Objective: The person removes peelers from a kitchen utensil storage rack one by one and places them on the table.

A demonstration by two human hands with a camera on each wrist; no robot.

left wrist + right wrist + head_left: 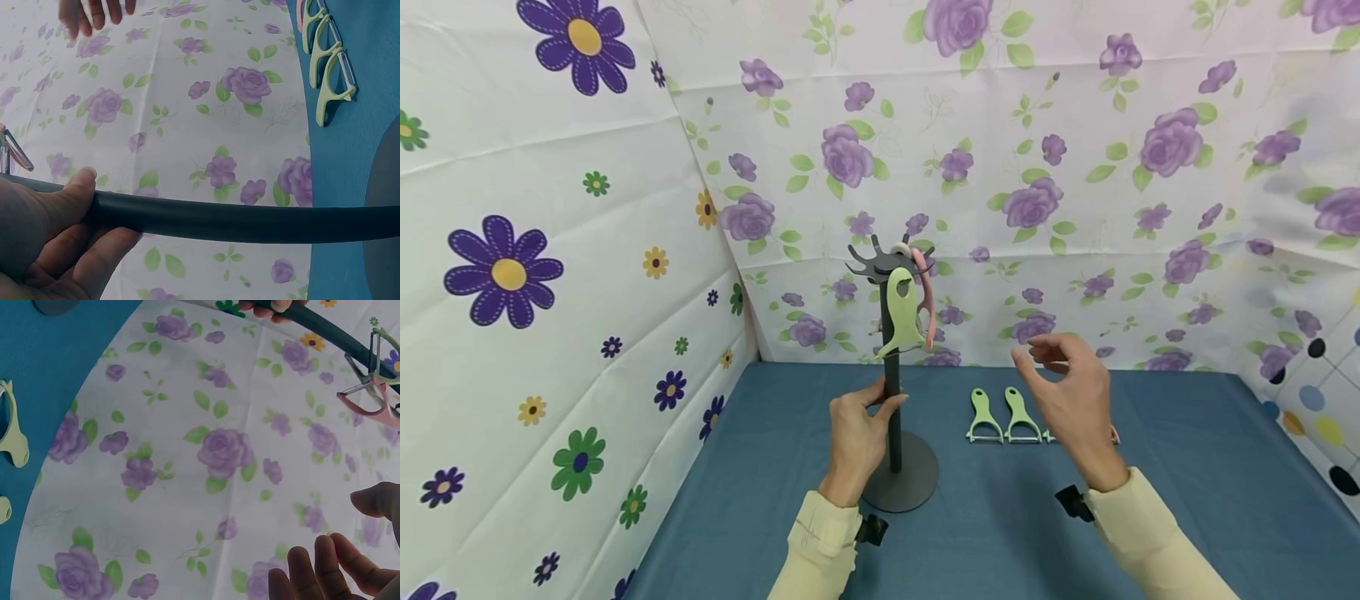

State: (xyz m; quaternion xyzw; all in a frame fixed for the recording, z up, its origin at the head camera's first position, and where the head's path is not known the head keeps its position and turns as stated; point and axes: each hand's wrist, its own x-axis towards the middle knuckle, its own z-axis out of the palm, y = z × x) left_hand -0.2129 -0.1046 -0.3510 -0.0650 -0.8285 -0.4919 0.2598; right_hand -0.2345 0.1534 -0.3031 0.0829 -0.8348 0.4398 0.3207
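A dark rack [895, 446] with a round base and a crown of hooks stands upright on the table. My left hand [857, 429] holds its pole partway up, thumb and fingers around it. From the hooks hang a green peeler [901, 308] in front and a pink peeler [928, 287] beside it; a pale loop shows behind them. To the right, my right hand [1075, 396] hovers in the air with nothing in its loosely bent fingers [328, 569]. It overlaps part of a row of peelers lying on the table, among them two green peelers [981, 412] in plain sight.
Blue cloth [1000, 525] covers the table. A flowered curtain [940, 150] rises behind its back edge, and another patterned sheet [580, 317] runs along the left. At the right is a dotted sheet [1318, 400]. Black straps [1075, 503] sit at both wrists.
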